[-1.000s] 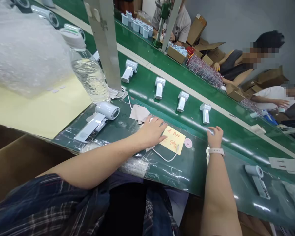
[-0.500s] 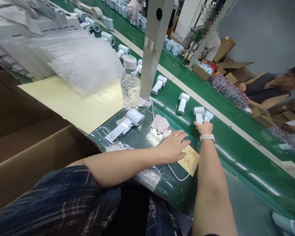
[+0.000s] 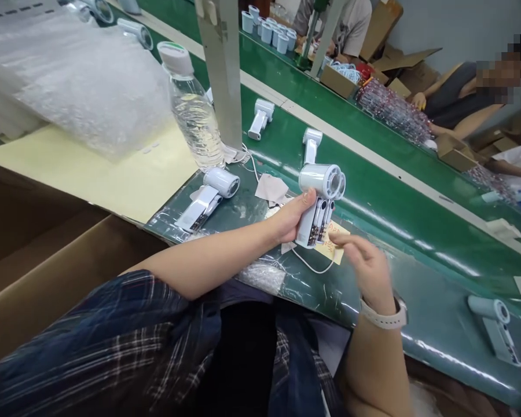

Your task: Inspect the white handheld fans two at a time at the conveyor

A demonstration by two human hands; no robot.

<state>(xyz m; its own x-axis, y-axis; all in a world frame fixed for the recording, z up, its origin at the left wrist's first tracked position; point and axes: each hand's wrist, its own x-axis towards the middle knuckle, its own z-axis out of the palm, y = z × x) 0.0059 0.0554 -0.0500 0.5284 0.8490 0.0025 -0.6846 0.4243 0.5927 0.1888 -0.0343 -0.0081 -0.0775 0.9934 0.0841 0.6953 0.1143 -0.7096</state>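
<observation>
My left hand (image 3: 293, 217) is wrapped round two pale blue hair-dryer-shaped devices (image 3: 319, 179), held upright side by side above the bench edge. Their handles are open along one side, showing dark and coppery parts inside. To the right of the handles is my right hand (image 3: 367, 263), wearing a white watch; its fingers are loosely stretched out, with nothing seen in them. Another such device (image 3: 211, 194) lies on the bench beside the water bottle (image 3: 195, 116). Behind the held pair, a yellow note (image 3: 336, 255) with red writing and a white cable (image 3: 315, 269) are partly covered.
Along the green conveyor (image 3: 373, 202) lie more devices (image 3: 260, 119). A metal post (image 3: 221, 69) rises behind the bottle. Bubble-wrap bags (image 3: 91, 87) are stacked at left on a yellow sheet (image 3: 69, 168). One device (image 3: 495, 324) rests on the right. Co-workers sit across the line.
Two devices have come off the conveyor and are now in my left hand, nearer to me. My right hand has drawn back from the conveyor and let go. The view has shifted.
</observation>
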